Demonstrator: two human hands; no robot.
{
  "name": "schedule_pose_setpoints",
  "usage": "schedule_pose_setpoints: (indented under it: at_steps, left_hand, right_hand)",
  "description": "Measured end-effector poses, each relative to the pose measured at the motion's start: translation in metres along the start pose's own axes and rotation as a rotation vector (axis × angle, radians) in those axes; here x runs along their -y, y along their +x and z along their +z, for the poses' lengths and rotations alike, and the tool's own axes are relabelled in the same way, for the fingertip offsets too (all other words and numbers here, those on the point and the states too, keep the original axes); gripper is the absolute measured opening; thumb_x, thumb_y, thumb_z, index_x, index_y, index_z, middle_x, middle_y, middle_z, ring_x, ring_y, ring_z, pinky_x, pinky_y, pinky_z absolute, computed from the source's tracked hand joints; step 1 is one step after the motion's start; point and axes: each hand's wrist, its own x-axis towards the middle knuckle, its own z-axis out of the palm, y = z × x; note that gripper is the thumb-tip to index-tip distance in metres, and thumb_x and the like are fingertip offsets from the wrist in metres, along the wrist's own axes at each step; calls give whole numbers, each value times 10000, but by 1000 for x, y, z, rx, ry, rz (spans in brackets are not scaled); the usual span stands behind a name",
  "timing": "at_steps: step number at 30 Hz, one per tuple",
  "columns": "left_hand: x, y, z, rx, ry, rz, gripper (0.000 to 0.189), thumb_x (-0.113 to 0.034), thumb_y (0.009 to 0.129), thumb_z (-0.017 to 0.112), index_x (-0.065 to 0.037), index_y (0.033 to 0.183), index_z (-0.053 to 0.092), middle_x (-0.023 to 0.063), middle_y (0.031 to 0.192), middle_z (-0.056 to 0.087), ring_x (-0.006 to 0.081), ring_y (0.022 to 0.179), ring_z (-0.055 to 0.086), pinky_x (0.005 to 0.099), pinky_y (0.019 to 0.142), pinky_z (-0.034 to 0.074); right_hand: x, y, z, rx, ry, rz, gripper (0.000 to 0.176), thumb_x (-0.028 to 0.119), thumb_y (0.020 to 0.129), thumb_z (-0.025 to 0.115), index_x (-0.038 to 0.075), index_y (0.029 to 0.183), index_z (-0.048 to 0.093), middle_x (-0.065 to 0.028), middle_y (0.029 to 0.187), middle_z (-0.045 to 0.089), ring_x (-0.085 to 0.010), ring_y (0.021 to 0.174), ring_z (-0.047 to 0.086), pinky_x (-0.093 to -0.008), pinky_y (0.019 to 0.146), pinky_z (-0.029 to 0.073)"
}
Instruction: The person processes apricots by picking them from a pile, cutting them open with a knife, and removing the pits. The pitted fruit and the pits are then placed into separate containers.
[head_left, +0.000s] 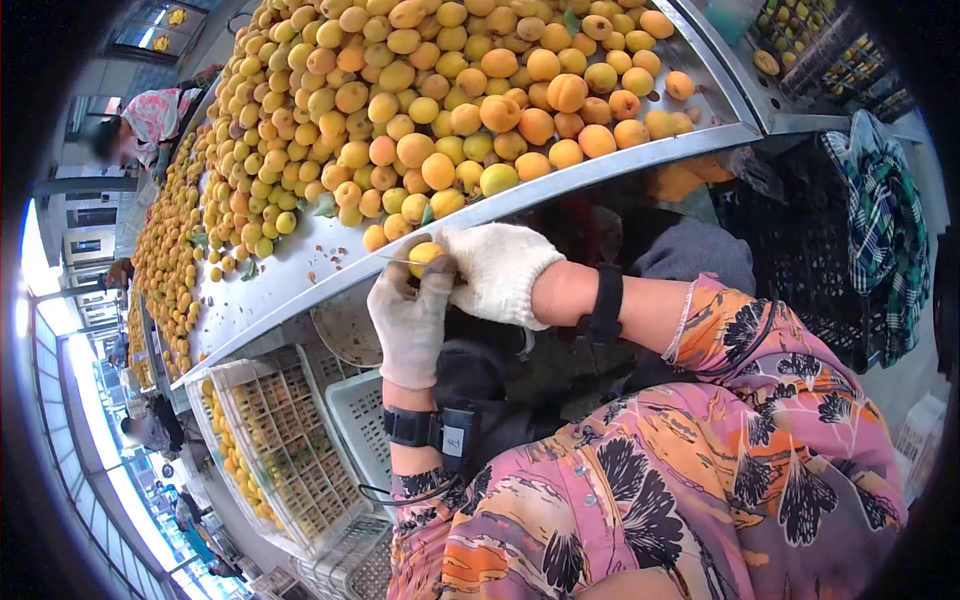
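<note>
At the edge of the bench (300, 262), both gloved hands gripped one yellow apricot (424, 254): the left hand (410, 320) pinched it from below, the right hand (500, 272) curled closed against it.

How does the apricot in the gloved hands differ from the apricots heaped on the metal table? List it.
The held apricot is single, gripped in the left hand with the right hand against it; the heaped apricots lie loose, touching one another. The held apricot is off the metal table; the heaped apricots rest on it. The held one is yellow; the heap mixes yellow and orange. Same round shape.
</note>
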Motion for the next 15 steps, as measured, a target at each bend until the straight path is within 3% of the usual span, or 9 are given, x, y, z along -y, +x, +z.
schedule_pose_setpoints:
  at_steps: [7, 8, 15]
  left_hand:
    - [-2, -5, 0, 107, 42, 96, 306, -178, 888, 708, 17, 1114, 639, 55, 893, 666, 98, 811, 610, 257, 744, 510]
    - [1, -5, 0, 99, 38, 137, 294, -177, 889, 705, 13, 1103, 640, 58, 889, 665, 105, 812, 612, 264, 749, 511]
    - [7, -7, 5, 61, 64, 164, 297, -176, 891, 685, 3, 1121, 625, 84, 883, 660, 142, 817, 621, 288, 774, 507]
  right_hand:
    - [-15, 9, 7, 107, 28, -76, 302, 248, 814, 619, 47, 1039, 619, -207, 976, 669, -392, 942, 634, -403, 804, 519]
    - [-14, 12, 9, 77, 13, -43, 280, 160, 745, 602, 19, 972, 687, -231, 908, 682, -372, 901, 671, -417, 766, 537]
    - [-14, 17, -1, 175, 19, -78, 260, 155, 749, 604, 16, 953, 686, -217, 859, 689, -344, 849, 685, -397, 704, 540]
